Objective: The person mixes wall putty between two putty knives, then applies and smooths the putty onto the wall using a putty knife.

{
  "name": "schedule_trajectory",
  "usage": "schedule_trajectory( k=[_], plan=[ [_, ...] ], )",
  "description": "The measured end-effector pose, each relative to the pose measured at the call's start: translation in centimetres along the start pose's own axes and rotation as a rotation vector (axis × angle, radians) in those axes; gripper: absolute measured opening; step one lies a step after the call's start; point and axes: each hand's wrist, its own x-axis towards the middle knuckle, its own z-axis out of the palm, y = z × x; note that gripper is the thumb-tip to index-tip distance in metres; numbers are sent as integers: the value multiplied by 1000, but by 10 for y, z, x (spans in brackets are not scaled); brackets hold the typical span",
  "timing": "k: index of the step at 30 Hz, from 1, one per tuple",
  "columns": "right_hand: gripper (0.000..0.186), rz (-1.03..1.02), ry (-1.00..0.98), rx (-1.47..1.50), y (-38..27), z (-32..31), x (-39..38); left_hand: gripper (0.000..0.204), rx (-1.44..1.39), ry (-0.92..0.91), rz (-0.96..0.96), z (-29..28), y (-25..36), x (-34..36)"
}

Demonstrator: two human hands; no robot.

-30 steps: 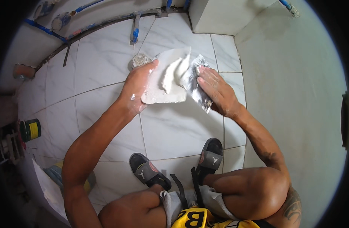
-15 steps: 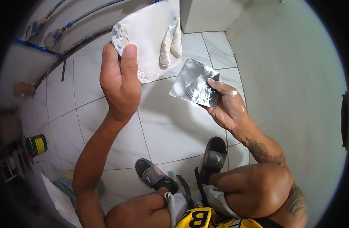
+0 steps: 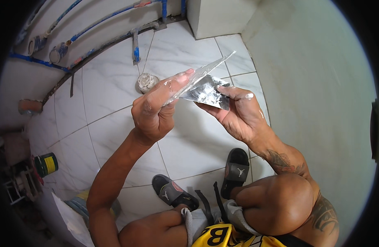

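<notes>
My left hand (image 3: 153, 114) is closed on a thin flat putty board (image 3: 204, 74), which is tilted nearly edge-on so that its broad face hardly shows. In my right hand (image 3: 245, 113) is a square metal putty scraper (image 3: 210, 94), pinched with the thumb on top and the fingers beneath. White putty smears its shiny face, and dabs of it sit on my right thumb and left fingers. The scraper's left part passes behind the board's lower edge; whether the two touch, I cannot tell.
White tiled floor (image 3: 111, 90) lies under me, with a plain wall (image 3: 313, 94) at the right. Blue pipes (image 3: 98, 20) run along the far left wall. A round putty-crusted object (image 3: 147, 83) stands beyond my left hand. A dark green container (image 3: 46, 164) is at the left.
My left hand has lowered and moved right, turning the board from face-on to edge-on against the scraper. The putty strips on it are now hidden. My right hand has shifted slightly left.
</notes>
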Motion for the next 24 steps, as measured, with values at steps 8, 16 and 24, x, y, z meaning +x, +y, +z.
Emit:
schedule_trajectory(
  k=[8, 16, 24],
  plan=[
    [37, -4, -16, 23, -11, 0, -5, 31, 31, -68, 46, -5, -5, -3],
    [37, 23, -95, 30, -22, -7, -7, 34, 32, -120, 35, -10, 3, 6],
    [39, 24, -154, 27, -33, -15, -9, 34, 95, -131, 106, -10, 1, 8]
  ],
)
